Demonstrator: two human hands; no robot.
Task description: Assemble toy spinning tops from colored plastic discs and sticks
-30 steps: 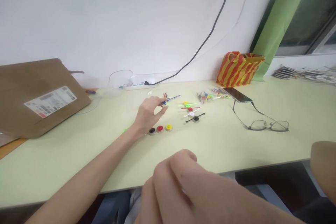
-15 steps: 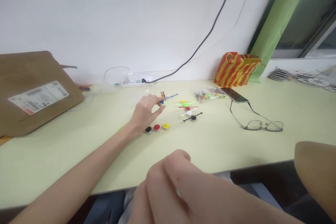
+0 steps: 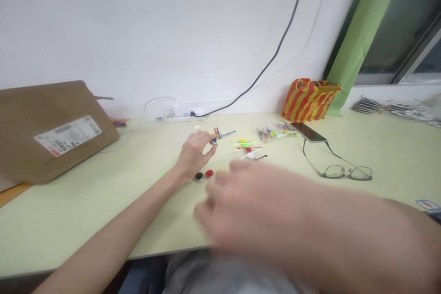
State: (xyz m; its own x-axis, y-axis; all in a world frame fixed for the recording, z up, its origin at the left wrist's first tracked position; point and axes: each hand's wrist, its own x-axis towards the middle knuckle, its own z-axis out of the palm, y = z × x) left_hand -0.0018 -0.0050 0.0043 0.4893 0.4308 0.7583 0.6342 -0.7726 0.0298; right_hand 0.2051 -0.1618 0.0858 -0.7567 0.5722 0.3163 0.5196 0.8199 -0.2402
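My left hand (image 3: 195, 151) reaches over the table with thumb and forefinger closed around the hub of a blue arrow spinner (image 3: 227, 133). A few small red and black pieces (image 3: 216, 131) lie just behind its fingertips. Nearer to me, my right hand (image 3: 241, 197) is smeared by motion, its fingers curled and what they may hold hidden. It covers part of a row of round knobs; a black knob (image 3: 199, 176) and a red knob (image 3: 209, 173) show. To the right lie a red arrow spinner (image 3: 248, 149), a white one (image 3: 250, 155) and others, the black one partly hidden.
A clear bag of colourful pieces (image 3: 277, 132) lies beside a phone (image 3: 308, 132) and eyeglasses (image 3: 346, 172). Behind stands a striped bag (image 3: 310, 101). A cardboard package (image 3: 62, 101) is at left, a power strip (image 3: 182, 118) along the wall, striped discs (image 3: 368, 104) at far right.
My right hand has risen from the table's front edge and moved forward over the table, now covering the yellow knob and part of the black spinner. My left hand keeps its pinch; the view has shifted slightly.
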